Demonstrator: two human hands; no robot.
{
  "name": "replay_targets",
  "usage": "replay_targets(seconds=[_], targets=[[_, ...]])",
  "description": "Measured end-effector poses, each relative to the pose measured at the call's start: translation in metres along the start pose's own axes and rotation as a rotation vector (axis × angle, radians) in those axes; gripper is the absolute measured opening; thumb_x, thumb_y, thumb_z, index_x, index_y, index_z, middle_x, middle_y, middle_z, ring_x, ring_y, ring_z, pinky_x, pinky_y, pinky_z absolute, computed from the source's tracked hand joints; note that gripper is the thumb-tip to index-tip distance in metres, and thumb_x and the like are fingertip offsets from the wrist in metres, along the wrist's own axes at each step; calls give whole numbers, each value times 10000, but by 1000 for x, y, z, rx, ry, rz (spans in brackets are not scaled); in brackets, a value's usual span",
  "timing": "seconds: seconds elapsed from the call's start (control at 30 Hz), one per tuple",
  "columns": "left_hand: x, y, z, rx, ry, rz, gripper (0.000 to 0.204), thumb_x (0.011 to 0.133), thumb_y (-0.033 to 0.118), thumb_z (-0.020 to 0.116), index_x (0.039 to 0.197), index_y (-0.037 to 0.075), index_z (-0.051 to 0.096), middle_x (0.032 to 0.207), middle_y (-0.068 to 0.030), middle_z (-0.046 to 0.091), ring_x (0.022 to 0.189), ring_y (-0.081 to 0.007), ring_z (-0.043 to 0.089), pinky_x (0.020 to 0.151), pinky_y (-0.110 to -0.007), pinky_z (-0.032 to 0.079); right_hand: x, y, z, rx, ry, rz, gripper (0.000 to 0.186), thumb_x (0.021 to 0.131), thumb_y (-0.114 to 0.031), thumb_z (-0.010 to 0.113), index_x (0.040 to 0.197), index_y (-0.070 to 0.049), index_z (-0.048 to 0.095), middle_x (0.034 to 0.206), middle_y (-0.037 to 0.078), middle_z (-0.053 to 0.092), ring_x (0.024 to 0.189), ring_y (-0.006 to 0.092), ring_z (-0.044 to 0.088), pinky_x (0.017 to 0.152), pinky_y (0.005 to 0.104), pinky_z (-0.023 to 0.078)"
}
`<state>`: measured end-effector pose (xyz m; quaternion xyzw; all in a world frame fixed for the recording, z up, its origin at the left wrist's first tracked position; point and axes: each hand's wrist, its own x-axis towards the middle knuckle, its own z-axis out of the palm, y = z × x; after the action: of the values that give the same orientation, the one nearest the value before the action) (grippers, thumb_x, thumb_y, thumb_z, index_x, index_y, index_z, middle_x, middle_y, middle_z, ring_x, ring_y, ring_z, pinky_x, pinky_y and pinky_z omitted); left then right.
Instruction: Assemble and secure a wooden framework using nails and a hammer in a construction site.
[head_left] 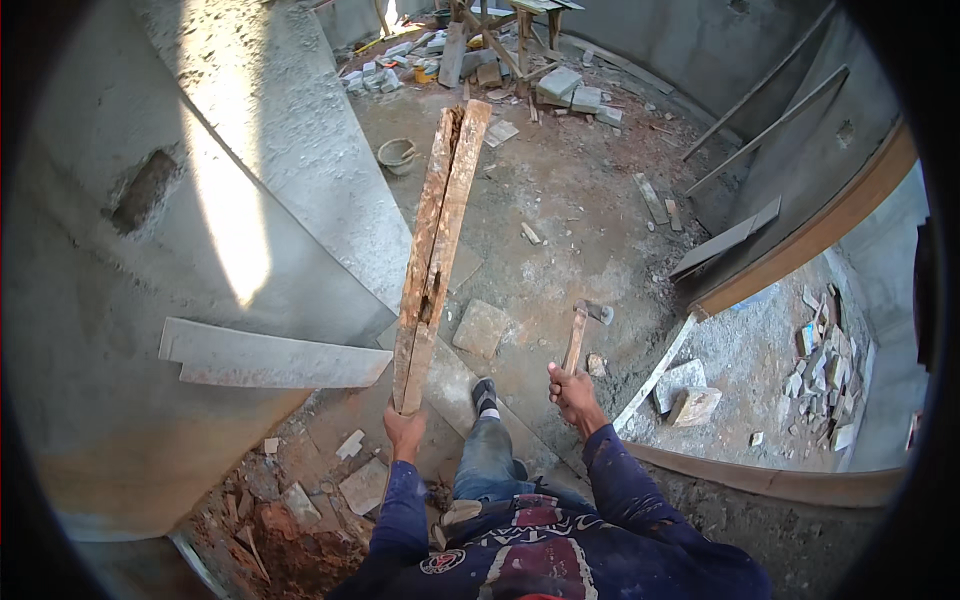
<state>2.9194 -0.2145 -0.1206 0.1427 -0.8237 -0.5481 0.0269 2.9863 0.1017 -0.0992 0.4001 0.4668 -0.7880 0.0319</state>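
Observation:
My left hand [405, 432] is closed round the lower end of a long, weathered wooden beam [437, 255]. The beam stands nearly upright in front of me, leaning slightly right at its top, and a dark, rotted split runs along its length. In my right hand [577, 397] is a hammer, gripped by its wooden handle [575, 342]. Its dark metal head [594, 311] points up and away, apart from the beam. One of my shoes [485, 394] shows on the floor between my two hands.
A pale board [275, 355] juts out at left beside the plastered wall. A bucket [397, 155] stands beyond the beam. Blocks [572, 90] and rubble lie at the back under a wooden trestle. To the right are a door frame [820, 225], leaning planks and broken blocks [695, 405].

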Motion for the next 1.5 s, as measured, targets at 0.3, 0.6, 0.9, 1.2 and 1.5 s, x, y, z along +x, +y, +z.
replay_targets(seconds=[0.3, 0.6, 0.9, 1.2, 1.5], targets=[[131, 28, 66, 90, -994, -370, 381, 636, -4, 677, 1017, -4, 661, 897, -83, 690, 798, -193, 661, 700, -326, 522, 105, -234, 109, 303, -189, -294, 321, 917, -147, 684, 1095, 10, 468, 998, 137, 612, 914, 240, 659, 772, 360, 570], [237, 71, 165, -123, -1258, -523, 503, 655, -50, 657, 1154, 10, 621, 997, -92, 690, 914, -223, 671, 821, -326, 527, 248, -380, 164, 262, -183, -408, 375, 804, -156, 812, 983, -26, 508, 861, 60, 604, 693, 128, 586, 566, 275, 488], [299, 171, 253, 316, -736, -422, 553, 579, 84, 780, 1103, -28, 645, 1000, -106, 696, 866, -235, 669, 777, -347, 527, 411, -465, 204, 299, -400, -182, 313, 840, -93, 750, 1037, -12, 521, 964, 69, 588, 867, 170, 604, 705, 336, 504], [406, 230, 325, 142, -229, -532, 489, 573, 94, 775, 1029, -33, 657, 941, -145, 695, 864, -259, 677, 779, -359, 509, 565, -552, 317, 38, -542, -50, 297, 854, -80, 734, 1041, 29, 530, 968, 111, 640, 817, 192, 676, 679, 318, 581], [662, 249, 363, 94, 134, -369, 365, 607, 110, 737, 930, -45, 668, 838, -124, 690, 739, -269, 659, 678, -364, 503, 801, -593, 328, -356, -392, 237, 144, 887, -96, 690, 899, 28, 618, 698, 40, 597, 514, 107, 512, 458, 213, 398]])
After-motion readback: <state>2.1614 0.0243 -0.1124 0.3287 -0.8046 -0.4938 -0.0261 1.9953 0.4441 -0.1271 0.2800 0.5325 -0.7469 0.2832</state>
